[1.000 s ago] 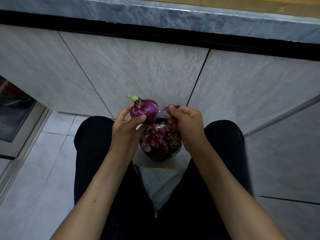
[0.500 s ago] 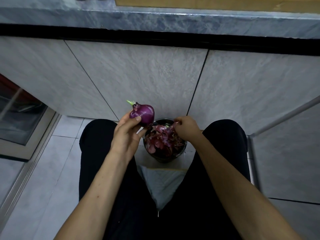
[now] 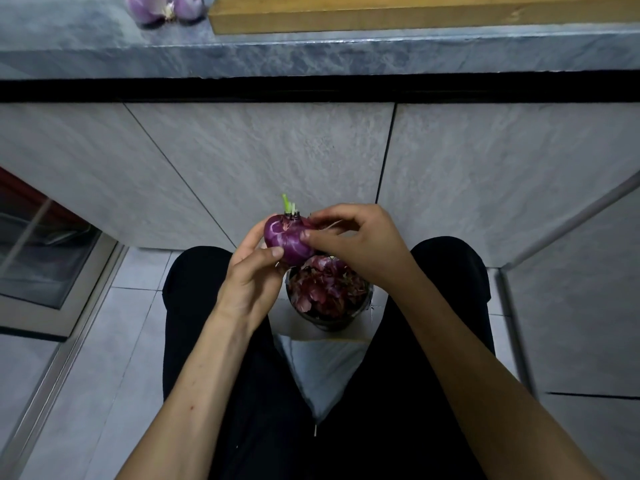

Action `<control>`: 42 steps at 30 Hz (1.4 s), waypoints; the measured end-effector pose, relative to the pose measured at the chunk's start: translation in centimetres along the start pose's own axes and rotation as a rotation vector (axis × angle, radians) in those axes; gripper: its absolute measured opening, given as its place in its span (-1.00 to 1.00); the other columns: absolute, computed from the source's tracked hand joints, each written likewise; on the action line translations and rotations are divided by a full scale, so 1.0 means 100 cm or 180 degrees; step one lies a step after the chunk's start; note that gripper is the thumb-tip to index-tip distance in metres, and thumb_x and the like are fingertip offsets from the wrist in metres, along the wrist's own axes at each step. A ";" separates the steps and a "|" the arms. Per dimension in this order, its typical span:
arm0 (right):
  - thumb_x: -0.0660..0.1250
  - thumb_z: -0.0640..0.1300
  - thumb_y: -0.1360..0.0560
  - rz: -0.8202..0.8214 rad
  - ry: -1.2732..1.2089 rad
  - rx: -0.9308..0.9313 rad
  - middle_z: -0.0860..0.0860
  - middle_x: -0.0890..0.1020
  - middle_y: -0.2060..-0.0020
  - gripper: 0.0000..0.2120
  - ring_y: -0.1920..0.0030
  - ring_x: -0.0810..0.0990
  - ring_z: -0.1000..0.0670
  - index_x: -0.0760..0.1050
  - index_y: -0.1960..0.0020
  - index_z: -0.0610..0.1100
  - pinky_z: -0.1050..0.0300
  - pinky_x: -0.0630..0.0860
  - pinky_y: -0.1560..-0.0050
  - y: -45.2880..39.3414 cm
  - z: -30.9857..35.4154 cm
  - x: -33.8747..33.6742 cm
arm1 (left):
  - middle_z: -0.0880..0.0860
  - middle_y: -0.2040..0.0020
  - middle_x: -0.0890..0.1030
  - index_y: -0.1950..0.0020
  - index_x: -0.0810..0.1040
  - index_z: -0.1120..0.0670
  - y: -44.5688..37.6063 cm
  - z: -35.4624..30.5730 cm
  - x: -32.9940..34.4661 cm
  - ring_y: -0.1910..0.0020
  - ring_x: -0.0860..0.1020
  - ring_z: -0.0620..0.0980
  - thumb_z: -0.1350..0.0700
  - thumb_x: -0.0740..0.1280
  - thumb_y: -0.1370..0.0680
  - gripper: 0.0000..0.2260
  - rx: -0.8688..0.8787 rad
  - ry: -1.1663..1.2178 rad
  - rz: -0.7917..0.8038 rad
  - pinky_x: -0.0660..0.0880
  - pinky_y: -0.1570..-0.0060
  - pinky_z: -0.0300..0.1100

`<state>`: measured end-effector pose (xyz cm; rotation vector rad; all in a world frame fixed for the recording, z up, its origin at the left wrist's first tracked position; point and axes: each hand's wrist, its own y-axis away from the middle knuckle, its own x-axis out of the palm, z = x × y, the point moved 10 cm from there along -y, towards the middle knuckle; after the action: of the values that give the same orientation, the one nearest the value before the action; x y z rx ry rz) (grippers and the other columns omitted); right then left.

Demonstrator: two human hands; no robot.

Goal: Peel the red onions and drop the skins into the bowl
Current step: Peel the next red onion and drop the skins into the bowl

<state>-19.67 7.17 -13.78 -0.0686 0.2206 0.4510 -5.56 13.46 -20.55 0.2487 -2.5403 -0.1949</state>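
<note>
Seated low before a grey stone-tiled cabinet front [image 3: 263,157], black-trousered knees apart over pale floor tiles [image 3: 114,327]. Above, a grey marble surface [image 3: 311,53] carrying two peeled onions [image 3: 164,6] at its far left and a wooden board [image 3: 415,10] beside them. Between the knees, a dark bowl [image 3: 329,322] heaped with red skins [image 3: 327,289]. Just over it, a sprouting red onion [image 3: 289,239] cupped in the left hand [image 3: 252,271], fingers curled round it; right hand [image 3: 360,244] pinching at its skin.
</note>
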 end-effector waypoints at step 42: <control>0.50 -0.04 -0.42 -0.0260 0.0125 -0.0321 -0.06 0.69 0.28 -0.84 0.22 0.66 -0.14 0.67 0.13 -0.13 -0.15 0.61 0.16 0.043 0.055 -0.014 | 0.12 -0.13 0.69 -0.29 0.50 0.10 0.054 -0.049 0.028 -0.13 0.65 0.06 0.23 0.54 -0.27 -0.40 0.0969 -0.0658 -0.0316 0.57 -0.08 -0.13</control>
<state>-21.70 11.10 -8.19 -0.1846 0.2326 0.3794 -5.81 17.67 -13.95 0.4961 -2.7600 0.1381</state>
